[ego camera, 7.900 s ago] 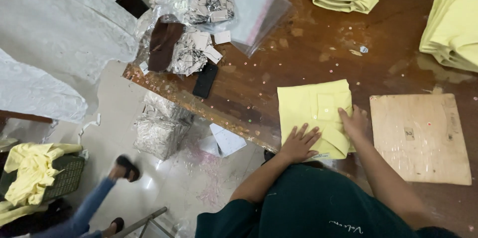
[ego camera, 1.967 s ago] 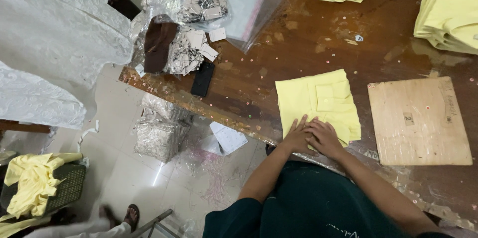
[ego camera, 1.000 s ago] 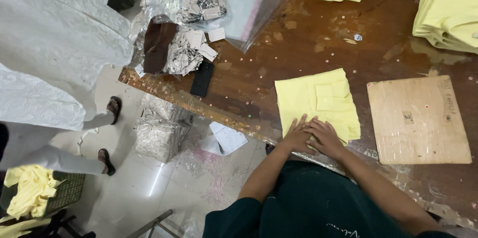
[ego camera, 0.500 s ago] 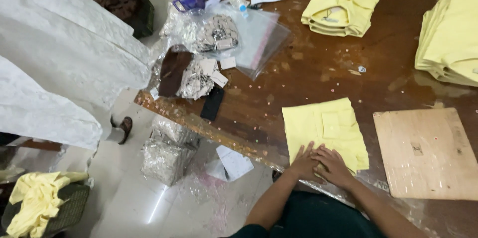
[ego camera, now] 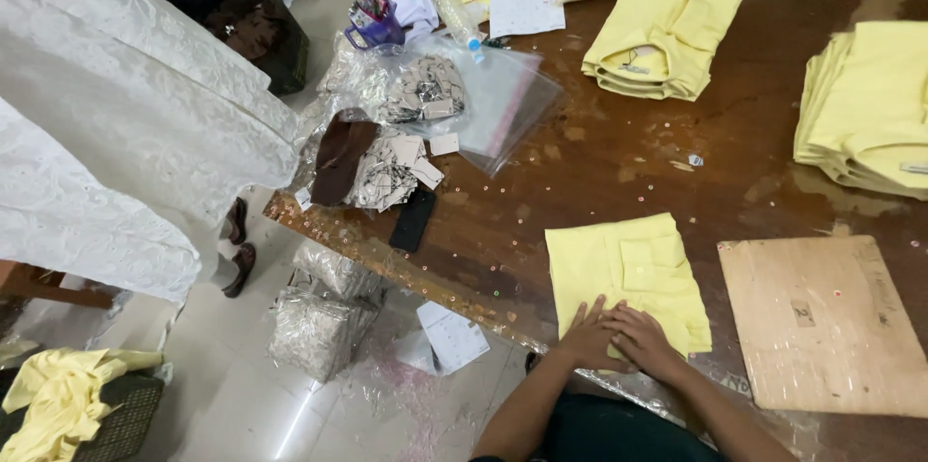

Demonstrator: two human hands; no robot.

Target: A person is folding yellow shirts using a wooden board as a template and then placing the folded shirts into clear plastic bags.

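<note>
A folded yellow shirt (ego camera: 628,274) lies flat on the dark brown table (ego camera: 599,153) near its front edge. My left hand (ego camera: 588,336) and my right hand (ego camera: 643,341) rest side by side on the shirt's near edge, fingers spread and pressing down, the two hands touching. Neither hand holds anything. A bare cardboard sheet (ego camera: 822,322) lies just right of the shirt.
A stack of folded yellow shirts (ego camera: 865,114) sits at the far right, another folded pile (ego camera: 657,37) at the back. Clear plastic bags with paper tags (ego camera: 425,95), a black phone (ego camera: 413,220) and a purple cup (ego camera: 377,27) crowd the left corner. White lace fabric (ego camera: 116,133) hangs left.
The view has tilted up and shows more of the far table. My hands stay together on the shirt's near edge. A person's feet on the floor at left have moved away.
</note>
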